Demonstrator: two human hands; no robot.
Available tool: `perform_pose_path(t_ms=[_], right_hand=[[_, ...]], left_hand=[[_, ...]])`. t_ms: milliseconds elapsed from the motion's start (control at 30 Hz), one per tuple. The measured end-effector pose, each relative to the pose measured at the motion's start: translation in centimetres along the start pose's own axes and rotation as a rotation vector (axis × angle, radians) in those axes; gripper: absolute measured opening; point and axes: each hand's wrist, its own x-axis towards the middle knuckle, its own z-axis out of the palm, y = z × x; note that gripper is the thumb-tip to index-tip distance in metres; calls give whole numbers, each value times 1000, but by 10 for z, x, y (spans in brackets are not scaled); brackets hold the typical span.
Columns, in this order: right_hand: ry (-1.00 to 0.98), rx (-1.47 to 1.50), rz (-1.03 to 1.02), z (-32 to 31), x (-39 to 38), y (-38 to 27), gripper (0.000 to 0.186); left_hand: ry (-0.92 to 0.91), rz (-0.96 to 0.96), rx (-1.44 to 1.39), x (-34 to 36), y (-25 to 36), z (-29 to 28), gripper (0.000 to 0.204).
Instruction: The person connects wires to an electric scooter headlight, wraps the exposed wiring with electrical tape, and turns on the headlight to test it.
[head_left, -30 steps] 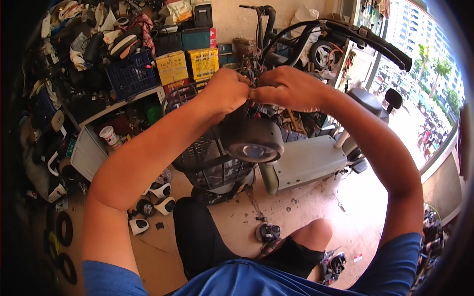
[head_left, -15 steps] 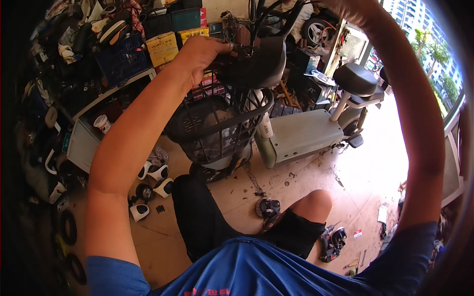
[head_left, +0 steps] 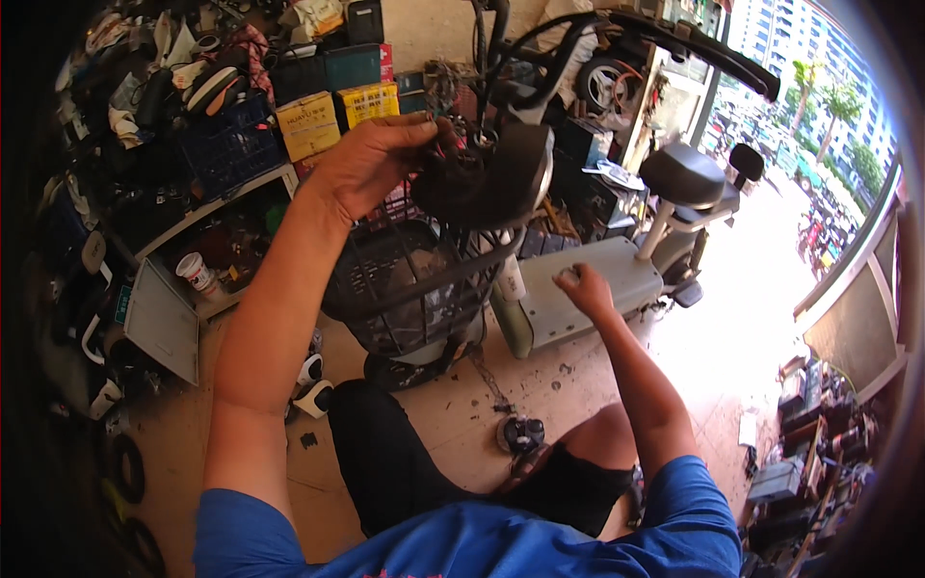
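Note:
An electric scooter with a grey-green footboard stands in front of me. My left hand is up at its dark front housing, fingers closed near the wiring; what they grip is too small to make out. Below the housing hangs a black mesh basket. My right hand is over the footboard, its fingers closed around something small and pale that I cannot identify. Above, the black handlebar reaches to the right.
Yellow boxes and a blue crate stand at the back left, beside an open metal cabinet door. A round dark part lies on the floor between my legs. Tools and parts crowd the lower right.
My right hand has come down from the handlebar area to the footboard. My left hand has shifted slightly left and down, staying at the front housing. My view has turned somewhat.

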Motion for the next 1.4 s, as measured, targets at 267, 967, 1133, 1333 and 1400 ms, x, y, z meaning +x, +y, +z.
perform_pose_path(t_ms=[267,967,1133,1333,1400], right_hand=[[-42,-183,-92,96,9,66,56],[40,1064,-412,-180,-29,-252,34],[-146,1039,-463,-187,-36,-278,36],[-307,1021,-302,-194,-25,-285,35],[-341,982,-298,-194,-19,-290,37]], left_hand=[[71,14,-18,-20,-4,5,34],[67,54,259,-17,-4,41,33],[114,28,221,-17,-2,47,31],[131,10,147,-16,-7,44,30],[140,-5,140,-16,-6,44,30]])
